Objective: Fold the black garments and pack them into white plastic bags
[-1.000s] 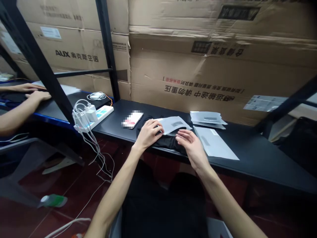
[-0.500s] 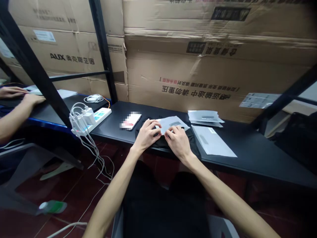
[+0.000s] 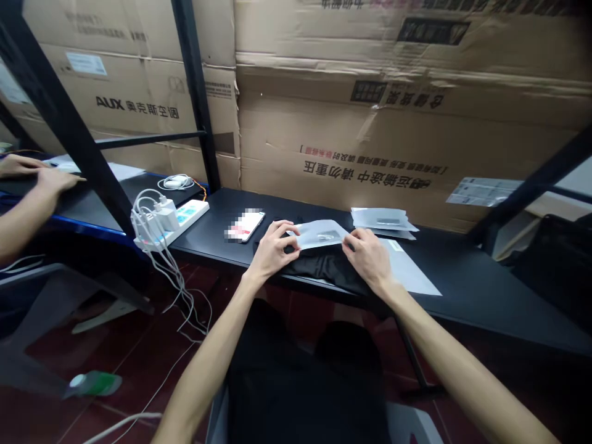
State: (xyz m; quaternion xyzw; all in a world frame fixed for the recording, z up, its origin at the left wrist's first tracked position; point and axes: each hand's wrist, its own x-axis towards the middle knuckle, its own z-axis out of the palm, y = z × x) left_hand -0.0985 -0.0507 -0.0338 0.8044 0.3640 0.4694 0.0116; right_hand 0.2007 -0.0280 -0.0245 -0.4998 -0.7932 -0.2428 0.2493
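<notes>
- Flattened cardboard cartons [image 3: 351, 123] line the wall from 9 to 3 o'clock, behind black metal shelf uprights [image 3: 197, 92].
- A long black tabletop [image 3: 485, 302] runs across the view from 10 to 3 o'clock.
- At 10 o'clock, a co-worker's hands [image 3: 58, 180] rest on a black surface, apart from the person's own.
- A black garment [image 3: 324, 268] lies folded on the tabletop at 12 o'clock.
- A frosted plastic bag [image 3: 319, 234] sits on top of the garment, its 2 ends in the person's hands.
- The left hand [image 3: 272, 250] has its grip closed on the bag's left end, with its fingers curled over the edge.
- The right hand [image 3: 370, 259] grasps the bag's right end, with its grip pinched at the corner.
- At 1 o'clock lies a small stack of bags [image 3: 382, 221]; a single flat bag [image 3: 407, 274] lies at 2 o'clock, just beside the right hand.
- A white power strip [image 3: 182, 222] at 11 o'clock carries white chargers and tangled cables [image 3: 157, 216].
- A phone [image 3: 245, 225] with a pixelated screen lies at 11 o'clock, near the left hand.
- A green-labelled bottle [image 3: 92, 383] lies on the floor at 8 o'clock.
</notes>
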